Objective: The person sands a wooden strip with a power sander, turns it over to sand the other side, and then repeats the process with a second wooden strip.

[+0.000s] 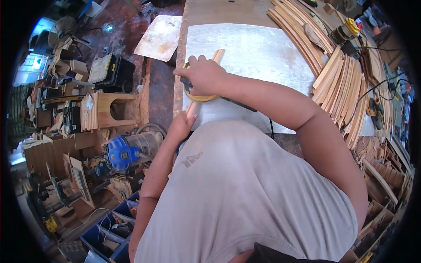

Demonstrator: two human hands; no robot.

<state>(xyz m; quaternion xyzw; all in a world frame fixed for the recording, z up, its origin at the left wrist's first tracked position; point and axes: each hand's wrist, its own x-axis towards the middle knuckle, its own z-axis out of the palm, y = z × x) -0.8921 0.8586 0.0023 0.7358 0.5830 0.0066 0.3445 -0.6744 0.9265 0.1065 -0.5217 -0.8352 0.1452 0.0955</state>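
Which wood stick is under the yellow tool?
The single strip on the pale board, under the right hand and yellow tool; the other strips lie stacked aside.

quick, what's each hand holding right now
Left hand: closed on the near end of the wood strip.
Right hand: closed over the yellow sander, which sits on that strip.

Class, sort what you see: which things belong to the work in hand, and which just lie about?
In use: right hand, yellow sander, left hand, wooden strip, pale sheet.
Lying about: stacked strips, blue router, black tool case, second sander.
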